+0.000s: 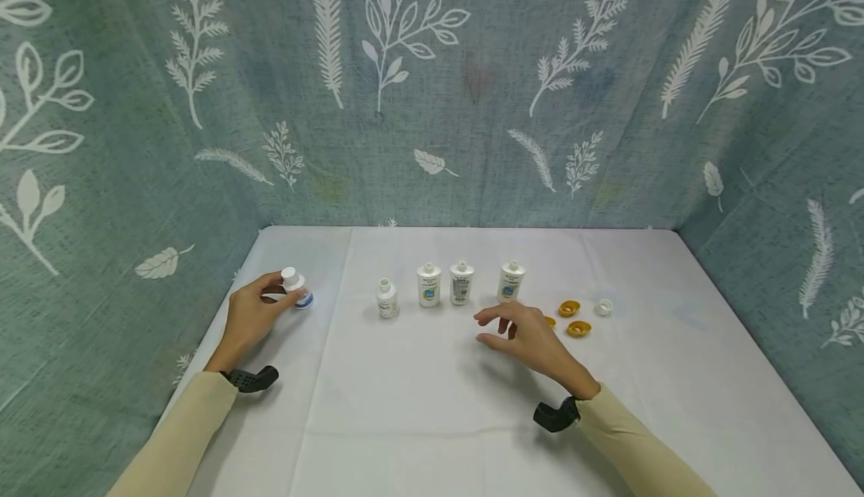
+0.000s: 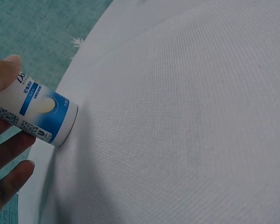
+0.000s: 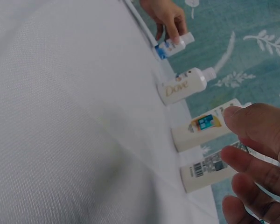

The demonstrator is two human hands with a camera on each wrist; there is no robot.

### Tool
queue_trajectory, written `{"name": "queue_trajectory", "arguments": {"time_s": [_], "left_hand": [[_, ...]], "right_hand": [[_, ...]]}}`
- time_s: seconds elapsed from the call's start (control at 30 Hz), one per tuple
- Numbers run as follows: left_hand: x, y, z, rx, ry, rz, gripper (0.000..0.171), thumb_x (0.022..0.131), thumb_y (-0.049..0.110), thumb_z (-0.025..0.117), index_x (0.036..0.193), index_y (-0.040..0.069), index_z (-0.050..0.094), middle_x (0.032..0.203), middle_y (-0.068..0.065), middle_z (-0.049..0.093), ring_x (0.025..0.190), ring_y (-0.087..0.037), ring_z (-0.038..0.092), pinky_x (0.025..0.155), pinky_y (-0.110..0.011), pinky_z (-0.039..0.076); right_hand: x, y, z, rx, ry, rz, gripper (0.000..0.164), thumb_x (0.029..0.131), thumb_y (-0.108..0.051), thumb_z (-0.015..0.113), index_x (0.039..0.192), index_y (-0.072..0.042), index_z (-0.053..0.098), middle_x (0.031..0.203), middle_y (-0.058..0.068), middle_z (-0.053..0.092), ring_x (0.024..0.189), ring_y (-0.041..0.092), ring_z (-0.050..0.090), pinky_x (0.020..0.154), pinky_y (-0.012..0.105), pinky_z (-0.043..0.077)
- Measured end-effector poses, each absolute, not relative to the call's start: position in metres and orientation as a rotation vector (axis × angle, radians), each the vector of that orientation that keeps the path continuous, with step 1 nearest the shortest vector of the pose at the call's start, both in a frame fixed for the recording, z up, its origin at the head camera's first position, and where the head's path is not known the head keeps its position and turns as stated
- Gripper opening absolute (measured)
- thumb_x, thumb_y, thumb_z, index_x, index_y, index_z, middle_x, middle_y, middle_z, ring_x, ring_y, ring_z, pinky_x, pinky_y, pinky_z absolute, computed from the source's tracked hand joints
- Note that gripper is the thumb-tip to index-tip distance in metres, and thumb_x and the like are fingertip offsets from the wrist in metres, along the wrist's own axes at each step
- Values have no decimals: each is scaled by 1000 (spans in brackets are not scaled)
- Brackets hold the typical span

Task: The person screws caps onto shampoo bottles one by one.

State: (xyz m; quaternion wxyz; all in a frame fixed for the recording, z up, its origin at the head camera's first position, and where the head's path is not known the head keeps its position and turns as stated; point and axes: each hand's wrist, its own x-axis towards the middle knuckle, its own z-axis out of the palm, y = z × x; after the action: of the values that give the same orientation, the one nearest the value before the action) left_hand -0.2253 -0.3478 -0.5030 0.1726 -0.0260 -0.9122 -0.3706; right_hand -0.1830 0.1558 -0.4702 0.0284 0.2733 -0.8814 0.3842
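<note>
I've got the left hand (image 1: 253, 311), frame left, fingers (image 2: 11, 149) clamped on a bottle (image 1: 295, 284), probably to keep it steady, and the right hand (image 1: 529, 338) just right of centre, fingers apart.

In the head view, the capped bottle (image 1: 303, 299) at left and the four bottles (image 1: 429, 288) at centre look like smooth plastic, while the amber pieces (image 1: 578, 334) right of centre seem glossy. The tablecloth (image 1: 391, 392) across the lower frame is matt, finely textured cloth; the curtain (image 1: 364, 175) filling the top is matt fabric with a visible weave, and the sleeves (image 1: 648, 448) at lower left and lower right look like smooth, matt cloth.
</note>
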Motion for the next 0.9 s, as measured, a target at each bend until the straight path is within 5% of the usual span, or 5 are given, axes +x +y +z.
{"name": "queue_trajectory", "arguments": {"time_s": [0.57,0.9], "left_hand": [[-220,-349,-504,-51,-2599,-1121,63,91,44,80,139,7,62,120,-16,70,107,-33,66,79,-15,47],[-210,-351,-510,12,-2575,-1066,54,90,45,80,130,11,68,114,-9,73,91,-10,64,72,-18,48]], "right_hand": [[-182,156,-472,861,-2717,1202,28,90,-25,82,116,-16,77,105,-4,75,81,12,60,68,34,55],[-182,156,-473,860,-2718,1197,28,90,-23,83,116,-14,77,105,-1,75,81,16,62,68,37,56]]}}
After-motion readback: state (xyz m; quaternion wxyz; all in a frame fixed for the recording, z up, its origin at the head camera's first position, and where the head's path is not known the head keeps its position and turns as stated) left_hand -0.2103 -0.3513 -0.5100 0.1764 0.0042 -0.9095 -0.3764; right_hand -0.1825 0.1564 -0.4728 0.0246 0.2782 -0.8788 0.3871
